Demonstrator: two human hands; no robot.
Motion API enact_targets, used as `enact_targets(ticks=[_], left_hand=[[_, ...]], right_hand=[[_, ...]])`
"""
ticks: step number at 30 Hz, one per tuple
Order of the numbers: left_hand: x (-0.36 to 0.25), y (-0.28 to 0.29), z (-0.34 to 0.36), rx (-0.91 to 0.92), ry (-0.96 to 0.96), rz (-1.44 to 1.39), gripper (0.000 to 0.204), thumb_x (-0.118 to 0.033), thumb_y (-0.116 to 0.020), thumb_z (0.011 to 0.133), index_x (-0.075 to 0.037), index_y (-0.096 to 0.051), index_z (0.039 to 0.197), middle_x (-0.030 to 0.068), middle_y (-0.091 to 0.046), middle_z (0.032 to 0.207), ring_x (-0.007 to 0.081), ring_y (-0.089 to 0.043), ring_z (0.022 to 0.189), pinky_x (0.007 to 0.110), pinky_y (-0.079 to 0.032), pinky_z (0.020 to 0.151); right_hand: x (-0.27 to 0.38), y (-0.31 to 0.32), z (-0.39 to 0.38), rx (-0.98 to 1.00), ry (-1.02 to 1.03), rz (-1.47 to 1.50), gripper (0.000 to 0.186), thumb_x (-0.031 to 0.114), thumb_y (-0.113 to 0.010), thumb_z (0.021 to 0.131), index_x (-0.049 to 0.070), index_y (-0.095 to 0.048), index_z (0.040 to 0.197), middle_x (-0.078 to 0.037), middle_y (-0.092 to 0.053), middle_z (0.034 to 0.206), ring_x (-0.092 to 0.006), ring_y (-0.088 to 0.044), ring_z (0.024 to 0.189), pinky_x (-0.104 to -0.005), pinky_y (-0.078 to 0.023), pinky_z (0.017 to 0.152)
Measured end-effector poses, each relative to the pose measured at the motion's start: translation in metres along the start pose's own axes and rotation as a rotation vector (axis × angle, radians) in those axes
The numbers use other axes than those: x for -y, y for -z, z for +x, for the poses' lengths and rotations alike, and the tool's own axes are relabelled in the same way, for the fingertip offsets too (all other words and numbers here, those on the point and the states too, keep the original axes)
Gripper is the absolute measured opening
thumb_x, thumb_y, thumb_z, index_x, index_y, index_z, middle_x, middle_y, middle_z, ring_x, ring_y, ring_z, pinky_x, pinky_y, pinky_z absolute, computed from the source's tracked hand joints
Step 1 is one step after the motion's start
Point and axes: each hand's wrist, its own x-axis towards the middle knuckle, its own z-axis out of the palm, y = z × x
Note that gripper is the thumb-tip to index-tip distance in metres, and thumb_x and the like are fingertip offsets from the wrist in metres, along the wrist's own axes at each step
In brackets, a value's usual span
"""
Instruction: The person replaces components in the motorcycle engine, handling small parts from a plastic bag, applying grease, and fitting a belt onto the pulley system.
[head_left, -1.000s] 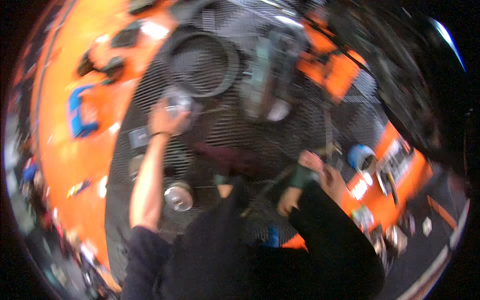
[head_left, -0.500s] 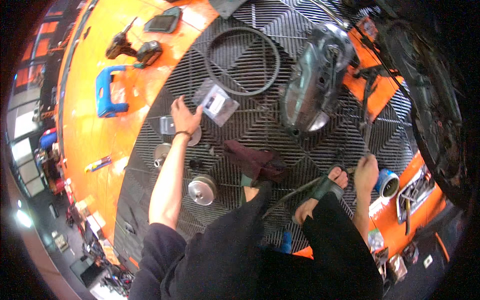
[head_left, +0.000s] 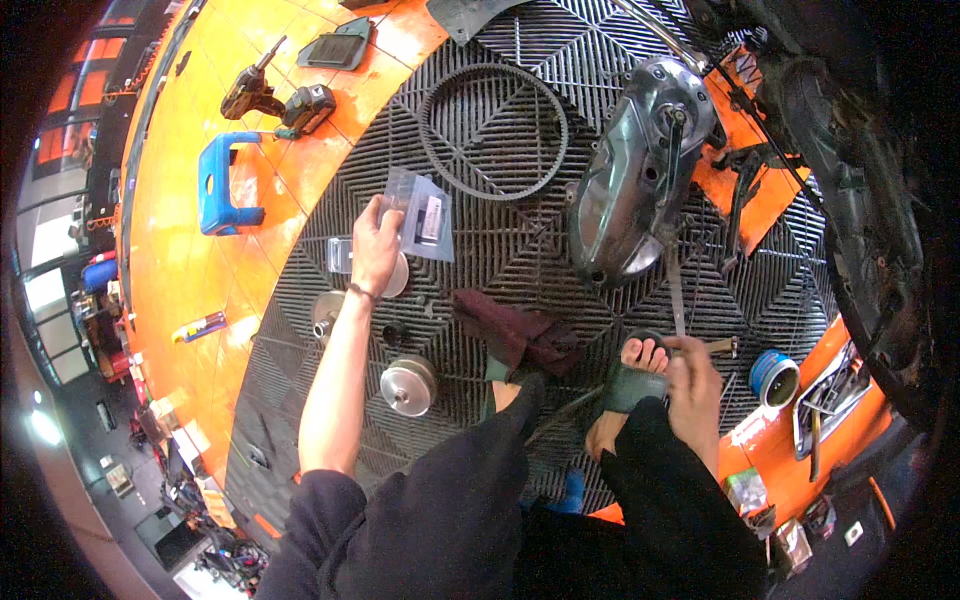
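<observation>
My left hand [head_left: 374, 246] is closed on a translucent plastic bag [head_left: 425, 219] with a white label, over the dark ridged mat [head_left: 520, 240]. My right hand [head_left: 692, 405], low at the right beside my sandalled foot [head_left: 643, 372], grips a long flat metal bar [head_left: 676, 300] pointing up toward a dark engine cover [head_left: 633, 165]. A wooden-handled tool [head_left: 718, 347] lies by that hand. Round silver pulley parts [head_left: 408, 386], a small black ring [head_left: 393, 334] and a maroon cloth [head_left: 514, 329] lie between my hands. A toothed belt [head_left: 492, 128] forms a loop above the bag.
Cordless drill [head_left: 255, 88], blue stool [head_left: 229, 182] and screwdriver [head_left: 198, 326] stand or lie on the orange floor at left. A blue can [head_left: 773, 378] and tool tray [head_left: 825, 392] are at right. A large dark vehicle part [head_left: 850, 200] overhangs the mat's right side.
My left hand has closed on the bag and lifted it slightly. My right hand has moved left and down with the bar, whose far end now reaches toward the engine cover.
</observation>
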Motion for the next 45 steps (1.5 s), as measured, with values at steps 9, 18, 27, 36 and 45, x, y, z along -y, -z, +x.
enact_targets(ticks=[9,18,27,36,45], left_hand=[[-0.09,-0.088,-0.08,0.185,0.417,-0.76,0.049,-0.004,-0.069,0.097,0.001,-0.05,0.141,0.0113,-0.07,0.121,0.0169,-0.068,0.103,0.031,-0.057,0.093],[-0.1,-0.101,-0.086,0.295,0.23,-0.292,0.027,-0.013,-0.071,0.1,0.0,-0.066,0.123,-0.0002,-0.071,0.105,0.0052,-0.06,0.091,0.022,-0.049,0.082],[-0.131,-0.123,-0.133,0.318,0.112,-0.188,0.018,-0.013,-0.069,0.101,-0.001,-0.068,0.113,0.0011,-0.072,0.094,0.0059,-0.061,0.084,0.024,-0.05,0.075],[-0.106,-0.088,-0.1,0.203,0.058,-0.041,0.021,-0.015,-0.063,0.103,0.0,-0.062,0.118,0.004,-0.069,0.101,0.0086,-0.06,0.093,0.027,-0.05,0.082],[-0.114,-0.107,-0.118,0.137,0.022,-0.065,0.035,-0.01,-0.075,0.093,0.004,-0.057,0.12,0.0085,-0.07,0.105,0.0131,-0.065,0.088,0.029,-0.054,0.079]], right_hand=[[0.07,-0.02,0.023,0.466,0.097,-0.2,0.051,0.023,-0.042,0.108,0.029,-0.042,0.158,-0.025,-0.061,0.101,-0.039,-0.053,0.104,-0.0587,-0.036,0.1],[0.048,-0.022,0.024,0.634,0.148,0.107,0.049,0.024,-0.046,0.108,0.015,-0.043,0.156,-0.009,-0.065,0.077,-0.0181,-0.063,0.069,-0.033,-0.052,0.073],[0.082,-0.039,0.048,0.476,0.343,0.114,0.031,0.024,-0.052,0.107,0.002,-0.055,0.129,-0.017,-0.072,0.103,-0.0345,-0.072,0.09,-0.044,-0.054,0.082],[0.056,-0.013,0.022,0.442,0.046,-0.084,0.045,0.017,-0.047,0.099,0.016,-0.056,0.143,-0.024,-0.064,0.106,-0.0394,-0.057,0.098,-0.0507,-0.041,0.097],[0.061,-0.024,0.028,0.6,0.015,0.339,0.048,0.009,-0.044,0.097,0.008,-0.052,0.145,-0.006,-0.058,0.076,-0.0148,-0.055,0.067,-0.0321,-0.047,0.069]])
